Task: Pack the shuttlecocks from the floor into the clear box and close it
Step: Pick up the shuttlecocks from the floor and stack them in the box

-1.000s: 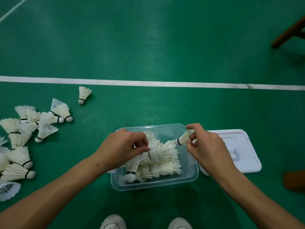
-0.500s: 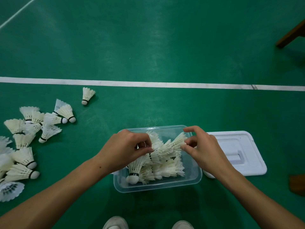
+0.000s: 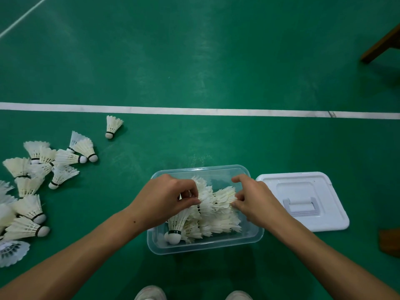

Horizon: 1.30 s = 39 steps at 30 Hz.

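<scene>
The clear box (image 3: 257,234) stands on the green floor just in front of my feet, holding several white shuttlecocks (image 3: 216,215) nested in rows. My left hand (image 3: 164,198) is over the box's left side, its thumb and fingers pinching the feathers of a shuttlecock in the stack. My right hand (image 3: 255,200) is over the box's right side, fingers curled on the feather end of another shuttlecock (image 3: 225,195) lying on the pile. The white lid (image 3: 303,198) lies flat on the floor right of the box. Several loose shuttlecocks (image 3: 32,180) are scattered at the left.
One shuttlecock (image 3: 112,127) lies alone near the white court line (image 3: 194,111). A wooden furniture leg (image 3: 381,44) is at the upper right and a brown wooden piece (image 3: 389,241) at the right edge. My shoes (image 3: 149,293) show at the bottom.
My right hand has lowered its shuttlecock from above the box's right rim down and left into the pile. My left hand has stayed on the stack.
</scene>
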Available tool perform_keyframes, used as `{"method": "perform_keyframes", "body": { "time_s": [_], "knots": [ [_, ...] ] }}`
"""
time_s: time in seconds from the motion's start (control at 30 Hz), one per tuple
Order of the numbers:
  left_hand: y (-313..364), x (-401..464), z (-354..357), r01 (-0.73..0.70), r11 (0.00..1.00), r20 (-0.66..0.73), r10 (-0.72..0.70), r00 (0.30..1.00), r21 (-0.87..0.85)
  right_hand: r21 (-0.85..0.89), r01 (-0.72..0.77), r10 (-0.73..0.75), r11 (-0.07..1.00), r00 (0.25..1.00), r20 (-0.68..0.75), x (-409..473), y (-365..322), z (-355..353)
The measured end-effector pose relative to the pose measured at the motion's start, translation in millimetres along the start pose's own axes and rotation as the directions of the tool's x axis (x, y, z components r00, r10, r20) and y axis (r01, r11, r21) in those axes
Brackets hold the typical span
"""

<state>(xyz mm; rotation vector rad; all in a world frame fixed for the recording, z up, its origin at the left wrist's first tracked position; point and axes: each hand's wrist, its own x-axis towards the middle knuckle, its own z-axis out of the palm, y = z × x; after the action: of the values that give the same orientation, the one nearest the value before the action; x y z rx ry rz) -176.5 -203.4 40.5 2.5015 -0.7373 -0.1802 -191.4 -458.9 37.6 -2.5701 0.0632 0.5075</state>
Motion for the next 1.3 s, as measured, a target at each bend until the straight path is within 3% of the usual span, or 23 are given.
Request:
{"method": "perform_keyframes", "body": {
  "time_s": [0.27,0.4,0.5,0.6,0.73,0.87,1.0,1.3],
  "knots": [
    [-0.6,3.6,-10.9,-0.029,0.999,0.012,0.030,0.999,-0.044,-0.139,0.068,-0.076,0.988,0.996,-0.056,-15.9,1.5,-35.7],
    [1.3,8.7,-21.6,-0.058,0.996,0.027,0.059,0.998,-0.062,0.030,0.329,-0.325,0.944,0.941,-0.094,-23.2,-26.7,-42.4],
    [0.9,11.5,-31.3,-0.081,0.992,0.016,0.083,0.996,-0.097,-0.056,0.490,-0.493,0.870,0.867,-0.072,-18.5,-50.2,-27.9],
    [-6.9,10.5,-42.0,-0.070,0.983,0.005,0.072,0.997,-0.169,-0.078,0.543,-0.548,0.836,0.828,-0.115,-6.3,-61.3,-10.9],
    [-18.3,3.4,-54.2,-0.042,0.980,-0.035,0.036,0.999,-0.194,-0.076,0.558,-0.560,0.826,0.800,-0.215,3.4,-68.3,3.1],
    [-38.8,-5.1,-72.9,0.003,0.976,-0.177,-0.042,0.983,-0.217,-0.037,0.457,-0.441,0.889,0.830,-0.342,9.8,-60.7,15.3],
    [-53.0,-11.9,-81.6,0.019,0.973,-0.272,-0.083,0.959,-0.230,-0.055,0.372,-0.369,0.926,0.871,-0.324,14.6,-54.0,40.2],
    [-53.0,-16.9,-72.1,0.009,0.973,-0.330,-0.087,0.940,-0.229,-0.059,0.372,-0.376,0.926,0.905,-0.196,46.5,-75.6,104.8]
  ]
}}
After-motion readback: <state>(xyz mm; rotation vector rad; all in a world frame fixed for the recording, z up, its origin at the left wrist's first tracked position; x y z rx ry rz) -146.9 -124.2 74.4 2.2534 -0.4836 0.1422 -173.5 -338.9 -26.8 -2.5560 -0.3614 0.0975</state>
